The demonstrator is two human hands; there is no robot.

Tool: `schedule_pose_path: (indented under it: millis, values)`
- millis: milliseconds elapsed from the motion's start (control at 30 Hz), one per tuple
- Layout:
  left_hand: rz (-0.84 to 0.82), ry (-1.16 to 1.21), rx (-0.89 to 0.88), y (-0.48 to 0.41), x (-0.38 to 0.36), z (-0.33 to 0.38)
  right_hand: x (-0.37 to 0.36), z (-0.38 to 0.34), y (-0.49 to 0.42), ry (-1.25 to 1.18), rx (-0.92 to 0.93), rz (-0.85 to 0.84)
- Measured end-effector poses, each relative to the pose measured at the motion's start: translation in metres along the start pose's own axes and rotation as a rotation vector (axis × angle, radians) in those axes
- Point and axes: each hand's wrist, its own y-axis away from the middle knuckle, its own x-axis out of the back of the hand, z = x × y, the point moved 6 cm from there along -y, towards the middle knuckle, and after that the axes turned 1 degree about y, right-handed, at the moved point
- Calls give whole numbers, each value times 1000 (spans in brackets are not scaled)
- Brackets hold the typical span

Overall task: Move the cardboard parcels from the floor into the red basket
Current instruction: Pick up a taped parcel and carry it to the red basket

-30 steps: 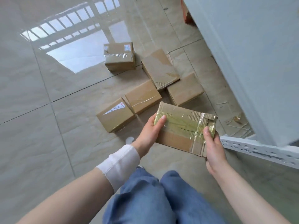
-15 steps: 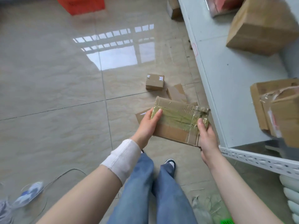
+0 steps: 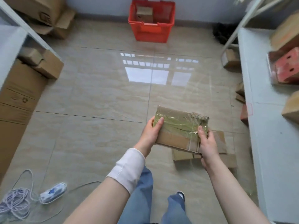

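Note:
I hold a flat cardboard parcel [image 3: 177,128] wrapped in yellowish tape in front of me, above the floor. My left hand [image 3: 150,133] grips its left edge with the thumb on top. My right hand [image 3: 207,143] grips its right edge the same way. The red basket [image 3: 151,29] stands on the floor at the far wall, straight ahead, with one brown box [image 3: 144,13] inside. More cardboard parcels [image 3: 223,152] lie on the floor under and to the right of the held one, partly hidden by it.
Grey shelving [image 3: 267,126] with boxes runs along the right. Large cartons [image 3: 17,97] and another shelf stand on the left. A white power strip [image 3: 53,193] with coiled cable lies on the floor at lower left. A small box [image 3: 230,60] sits by the right shelf leg.
The view has risen and turned from the parcel pile toward the room, bringing the red basket into sight ahead. Both hands keep the same grip on the taped parcel.

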Motion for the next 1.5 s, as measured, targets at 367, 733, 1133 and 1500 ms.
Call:
schedule_pose_path:
  millis: [367, 733, 1133, 1500]
  values:
    - [80, 81, -34, -126, 103, 128, -152, -128, -95, 62, 39, -62]
    - [174, 97, -61, -282, 155, 299, -282, -286, -242, 37, 45, -192]
    - [111, 17, -95, -499, 207, 492, -420, -458, -420, 34, 84, -131]
    - [119, -134, -112, -712, 197, 639, -491, -576, -630, 86, 54, -95]
